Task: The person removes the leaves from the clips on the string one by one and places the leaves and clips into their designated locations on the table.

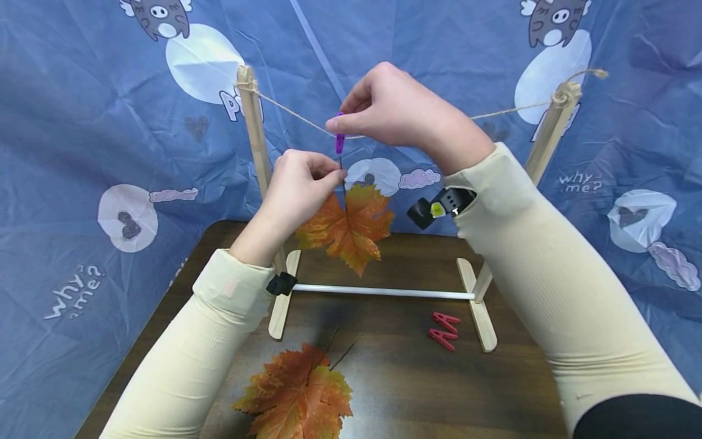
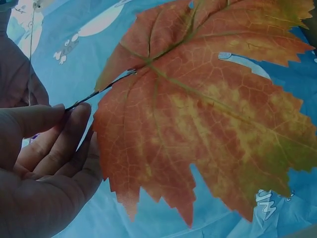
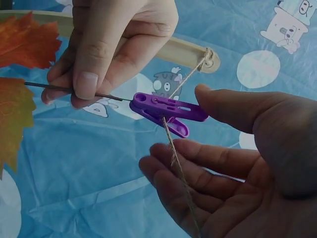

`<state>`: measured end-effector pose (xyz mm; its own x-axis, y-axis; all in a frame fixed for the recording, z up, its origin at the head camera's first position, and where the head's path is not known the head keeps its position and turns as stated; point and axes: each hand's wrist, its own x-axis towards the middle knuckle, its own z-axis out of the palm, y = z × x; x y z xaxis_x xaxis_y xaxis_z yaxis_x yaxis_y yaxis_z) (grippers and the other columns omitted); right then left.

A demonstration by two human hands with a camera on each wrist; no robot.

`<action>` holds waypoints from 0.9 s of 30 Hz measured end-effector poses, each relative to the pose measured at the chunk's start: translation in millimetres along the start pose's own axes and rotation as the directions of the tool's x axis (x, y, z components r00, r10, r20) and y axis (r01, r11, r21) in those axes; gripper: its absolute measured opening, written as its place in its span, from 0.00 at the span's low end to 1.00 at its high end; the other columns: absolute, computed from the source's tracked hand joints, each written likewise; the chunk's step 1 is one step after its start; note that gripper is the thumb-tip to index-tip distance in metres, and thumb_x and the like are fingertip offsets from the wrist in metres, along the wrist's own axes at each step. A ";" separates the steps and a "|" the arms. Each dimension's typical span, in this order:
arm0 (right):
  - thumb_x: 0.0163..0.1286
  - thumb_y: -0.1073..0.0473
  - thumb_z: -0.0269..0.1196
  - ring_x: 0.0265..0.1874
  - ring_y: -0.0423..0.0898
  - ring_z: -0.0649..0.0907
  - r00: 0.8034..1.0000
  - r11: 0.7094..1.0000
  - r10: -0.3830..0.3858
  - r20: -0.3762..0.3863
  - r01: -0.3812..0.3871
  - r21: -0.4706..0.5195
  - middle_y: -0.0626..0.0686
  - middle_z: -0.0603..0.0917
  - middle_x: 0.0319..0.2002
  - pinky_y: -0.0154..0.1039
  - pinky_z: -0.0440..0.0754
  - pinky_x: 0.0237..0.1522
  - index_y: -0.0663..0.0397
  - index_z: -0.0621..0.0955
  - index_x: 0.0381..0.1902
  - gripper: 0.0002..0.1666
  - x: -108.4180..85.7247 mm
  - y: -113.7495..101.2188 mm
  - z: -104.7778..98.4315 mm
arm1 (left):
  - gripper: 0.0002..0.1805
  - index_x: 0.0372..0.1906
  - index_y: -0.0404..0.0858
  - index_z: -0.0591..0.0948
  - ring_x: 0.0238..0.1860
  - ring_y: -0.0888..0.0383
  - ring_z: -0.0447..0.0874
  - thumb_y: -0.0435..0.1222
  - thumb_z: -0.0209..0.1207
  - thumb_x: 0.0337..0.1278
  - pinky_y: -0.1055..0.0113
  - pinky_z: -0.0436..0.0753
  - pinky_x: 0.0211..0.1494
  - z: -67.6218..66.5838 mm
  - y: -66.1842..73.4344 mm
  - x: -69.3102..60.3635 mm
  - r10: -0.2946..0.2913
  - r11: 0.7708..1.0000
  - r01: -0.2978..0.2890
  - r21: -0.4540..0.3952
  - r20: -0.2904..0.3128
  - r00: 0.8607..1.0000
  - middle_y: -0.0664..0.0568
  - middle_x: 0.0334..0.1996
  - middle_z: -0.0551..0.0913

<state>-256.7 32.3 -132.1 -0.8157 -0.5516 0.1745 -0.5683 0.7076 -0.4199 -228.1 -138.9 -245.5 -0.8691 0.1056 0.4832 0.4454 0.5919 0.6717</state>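
An orange maple leaf [image 1: 359, 228] hangs by its dark stem [image 3: 59, 88], which my left hand [image 1: 301, 183] pinches between thumb and fingers. The stem's tip meets the nose of a purple clothespin [image 3: 168, 106]. Jute twine [image 3: 178, 158] passes between the clothespin's two arms. My right hand [image 1: 395, 110] is at the clothespin's other end: the thumb touches one arm, while the fingers [image 3: 218, 163] spread loosely below, apart from it. In the left wrist view, the leaf [image 2: 198, 109] fills much of the picture.
Two wooden posts [image 1: 255, 128] hold up the sagging twine, with a white rod [image 1: 384, 291] between their feet. More maple leaves [image 1: 301, 390] lie on the brown table [image 1: 406, 384] at the front. Two red clothespins [image 1: 443, 331] lie near the right foot. Behind hangs a blue printed cloth [image 1: 71, 152].
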 end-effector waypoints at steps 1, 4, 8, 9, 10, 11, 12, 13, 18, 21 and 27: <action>0.70 0.41 0.67 0.35 0.45 0.77 1.000 1.000 -0.004 0.005 0.004 0.005 0.47 0.86 0.35 0.41 0.73 0.40 0.48 0.91 0.43 0.19 0.3 0.1 -0.2 | 0.06 0.36 0.33 0.91 0.27 0.58 0.76 0.32 0.66 0.64 0.67 0.73 0.32 -0.1 -0.2 0.0 -0.001 1.000 0.001 0.003 0.002 1.000 0.50 0.27 0.87; 0.70 0.42 0.68 0.40 0.44 0.79 1.000 1.000 -0.009 0.008 0.009 0.018 0.45 0.88 0.39 0.42 0.75 0.46 0.49 0.90 0.46 0.19 0.3 0.5 -0.6 | 0.06 0.36 0.33 0.91 0.27 0.59 0.76 0.32 0.66 0.64 0.67 0.73 0.32 -1.0 0.8 -0.3 0.000 1.000 0.000 0.007 0.008 1.000 0.50 0.28 0.87; 0.67 0.42 0.71 0.40 0.43 0.80 1.000 1.000 -0.003 -0.023 0.004 0.013 0.45 0.89 0.37 0.41 0.76 0.43 0.48 0.92 0.44 0.19 0.1 1.7 -0.5 | 0.06 0.36 0.33 0.91 0.26 0.59 0.77 0.32 0.66 0.63 0.67 0.73 0.32 -1.5 1.7 -0.2 0.015 1.000 -0.015 0.014 0.012 1.000 0.51 0.27 0.88; 0.66 0.42 0.71 0.40 0.43 0.79 0.999 1.000 -0.004 -0.038 0.004 0.010 0.45 0.90 0.36 0.41 0.75 0.41 0.48 0.92 0.43 0.18 0.2 2.1 -0.2 | 0.06 0.35 0.33 0.91 0.26 0.59 0.76 0.32 0.66 0.63 0.67 0.73 0.32 -1.7 2.1 -0.3 0.017 1.000 -0.017 0.015 0.012 1.000 0.51 0.27 0.88; 0.66 0.42 0.71 0.39 0.43 0.78 0.998 1.000 -0.004 -0.056 0.004 0.003 0.44 0.90 0.35 0.40 0.74 0.39 0.47 0.92 0.42 0.18 0.3 2.4 0.0 | 0.06 0.35 0.33 0.90 0.26 0.59 0.76 0.32 0.66 0.63 0.67 0.73 0.32 -1.7 1.7 -0.2 0.018 1.000 -0.018 0.018 0.013 1.000 0.51 0.27 0.87; 0.66 0.41 0.71 0.38 0.43 0.77 0.997 1.000 0.002 -0.074 -0.001 0.001 0.44 0.90 0.35 0.40 0.73 0.37 0.46 0.92 0.42 0.17 0.2 2.8 0.2 | 0.06 0.35 0.33 0.91 0.26 0.59 0.76 0.32 0.65 0.64 0.67 0.73 0.32 -1.7 1.2 -0.2 0.016 1.000 -0.016 0.021 0.017 1.000 0.51 0.27 0.87; 0.66 0.41 0.71 0.36 0.43 0.77 0.995 1.000 0.005 -0.096 -0.005 0.000 0.44 0.90 0.35 0.40 0.71 0.35 0.45 0.92 0.42 0.17 0.1 3.3 0.4 | 0.07 0.35 0.33 0.90 0.26 0.59 0.76 0.32 0.65 0.64 0.67 0.73 0.32 -1.7 0.9 -0.2 0.013 1.000 -0.013 0.024 0.020 1.000 0.51 0.27 0.87; 0.66 0.41 0.71 0.35 0.43 0.77 0.992 1.000 0.006 -0.123 -0.006 -0.001 0.44 0.90 0.35 0.39 0.70 0.33 0.45 0.92 0.41 0.17 -0.2 3.8 0.5 | 0.07 0.35 0.33 0.90 0.26 0.59 0.76 0.32 0.65 0.64 0.66 0.73 0.32 -1.7 0.7 -0.5 0.009 1.000 -0.010 0.027 0.023 1.000 0.51 0.27 0.87; 0.66 0.40 0.70 0.35 0.39 0.80 0.973 1.000 0.025 -0.229 -0.021 0.020 0.44 0.90 0.35 0.37 0.73 0.34 0.44 0.92 0.41 0.17 -1.8 6.1 -1.7 | 0.07 0.36 0.33 0.90 0.28 0.59 0.78 0.33 0.66 0.65 0.66 0.74 0.33 -1.0 0.0 -1.9 -0.006 0.999 0.005 0.035 0.045 0.999 0.51 0.28 0.88; 0.66 0.39 0.70 0.35 0.39 0.81 0.960 0.999 0.035 -0.276 -0.023 0.048 0.44 0.90 0.34 0.36 0.73 0.34 0.45 0.92 0.40 0.18 -3.5 6.7 -4.7 | 0.07 0.37 0.33 0.90 0.28 0.58 0.79 0.33 0.66 0.65 0.65 0.75 0.33 -0.4 0.3 -3.4 -0.023 0.999 0.021 0.035 0.057 0.998 0.50 0.29 0.88; 0.67 0.40 0.69 0.34 0.43 0.77 0.935 0.997 0.032 -0.354 -0.003 0.083 0.45 0.90 0.38 0.37 0.70 0.32 0.45 0.92 0.43 0.18 -9.6 8.1 -11.3 | 0.08 0.37 0.33 0.90 0.28 0.56 0.78 0.34 0.66 0.66 0.64 0.74 0.32 0.0 0.1 -7.6 -0.051 0.998 0.047 0.047 0.080 0.995 0.50 0.29 0.88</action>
<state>-254.7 48.3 -127.2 -0.8190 -0.3361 0.4651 -0.5549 0.6699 -0.4932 -221.5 -139.7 -249.1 -0.9052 0.1389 0.4018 0.3930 0.6334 0.6666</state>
